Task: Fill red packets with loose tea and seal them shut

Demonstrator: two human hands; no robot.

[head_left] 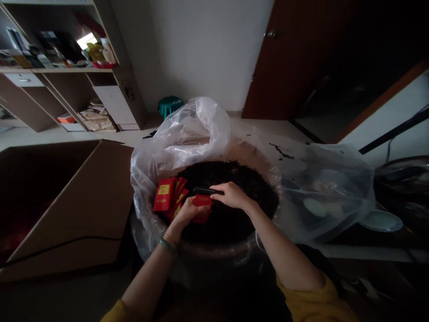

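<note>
- Left hand (pixel 190 211), centre of the frame: my fingers and thumb are closed on a red packet (pixel 203 200) with pale lettering near its top, held over the dark loose material.
- Right hand (pixel 234 195), just right of centre: I pinch a slim dark tool (pixel 202 191) between thumb and fingers. It lies nearly level, its free end pointing left across the packet's upper edge; whether it touches the packet I cannot tell.
- Supply, centre of the frame: dark loose material (pixel 231 221), leaf-like in its shreds, fills the clear plastic bag (pixel 211 118), whose crumpled collar stands up behind my hands.
- Other packets, left of centre: a pile of red packets (pixel 163 195), some with yellow panels, rests inside the bag's left side — within easy reach of my left hand.
- Step in hand, as I judge it: the tool is being worked at the packet's upper edge, one hand steadying, the other acting.
- Demand of the next move, as I judge it: the left grip must keep the packet steady, while the right wrist controls the tool's tilt — a slack packet could slip or fold, and its contents, if any, are hidden from view.
</note>
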